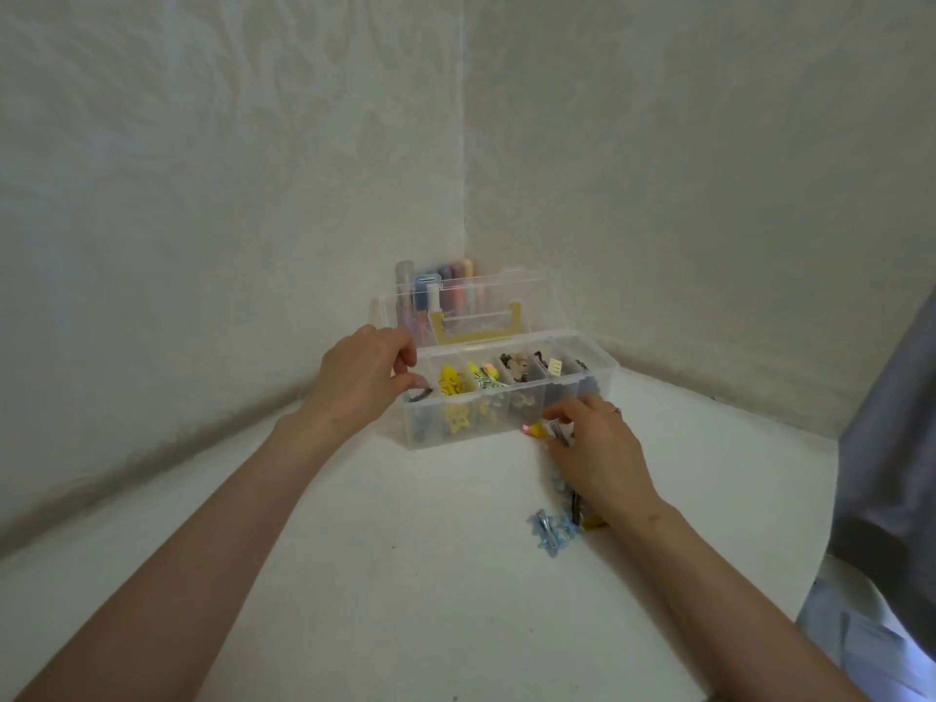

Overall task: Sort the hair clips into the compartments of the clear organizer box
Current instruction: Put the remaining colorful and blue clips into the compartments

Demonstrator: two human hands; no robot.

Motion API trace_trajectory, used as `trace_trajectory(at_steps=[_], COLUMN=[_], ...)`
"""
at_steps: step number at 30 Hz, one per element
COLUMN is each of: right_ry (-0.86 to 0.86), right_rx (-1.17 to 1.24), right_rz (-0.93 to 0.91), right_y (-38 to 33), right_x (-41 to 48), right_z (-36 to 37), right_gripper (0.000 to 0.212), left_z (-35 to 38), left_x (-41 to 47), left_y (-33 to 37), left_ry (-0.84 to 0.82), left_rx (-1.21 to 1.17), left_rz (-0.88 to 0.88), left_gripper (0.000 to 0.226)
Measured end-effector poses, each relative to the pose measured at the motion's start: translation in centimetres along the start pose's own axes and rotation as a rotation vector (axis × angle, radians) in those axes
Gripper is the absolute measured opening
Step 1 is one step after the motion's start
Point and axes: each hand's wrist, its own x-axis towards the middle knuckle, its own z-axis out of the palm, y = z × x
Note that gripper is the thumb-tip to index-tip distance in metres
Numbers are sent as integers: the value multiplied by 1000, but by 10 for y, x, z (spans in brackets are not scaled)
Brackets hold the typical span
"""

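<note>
Mid-sort. Left hand (pixel 363 382) grips left end of clear plastic organizer box (pixel 603 371). Right hand (pixel 600 450) pinches small yellow pink-tipped clip (pixel 534 431) by front wall. Next: lift over rim, match compartment.

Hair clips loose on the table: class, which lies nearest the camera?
The blue star-shaped clip, lowest in view and uncovered; the yellow clip beside it lies partly under the wrist of the right hand.

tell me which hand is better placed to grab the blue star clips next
Right, probably. The right hand is just beyond the blue star clips, on their side of the table, though it already pinches a small clip. The left hand grips the box at its far left end.
</note>
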Motion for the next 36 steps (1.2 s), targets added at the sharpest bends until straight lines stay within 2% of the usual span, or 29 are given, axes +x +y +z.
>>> trace_trajectory(at_steps=[7,10,13,16,21,27,29,31,34,36], right_ry=[-79,-73,-110,-198,-290,-310,-296,-222,-57,-82], right_rx=[122,435,835,1052,1186,1260,1264,1149,623,340], right_rz=[-9,67,148,193,147,98,97,99,-23,-125], right_y=[-1,-8,-18,-23,-19,-20,-20,-21,-17,-12], right_x=[1,1,1,0,1,0,1,0,-1,-2], right_z=[2,-5,-19,-29,-27,-26,-25,-22,-9,0], right_gripper=[24,22,19,15,11,10,10,8,9,15], left_z=[-1,-2,-1,3,13,12,12,10,2,-4], left_x=[-1,-5,-9,-14,-16,-18,-18,-16,-9,-4], left_y=[11,25,38,46,52,57,58,57,45,33], left_ry=[22,0,-91,-171,-197,-245,-267,-251,-119,-10], left_rx=[-79,-150,-206,-239,-330,-603,-653,-658,-608,-551], left_rz=[53,149,314,401,373,233,208,189,109,40], left_gripper=[10,6,14,23,9,5,5,7,11,14])
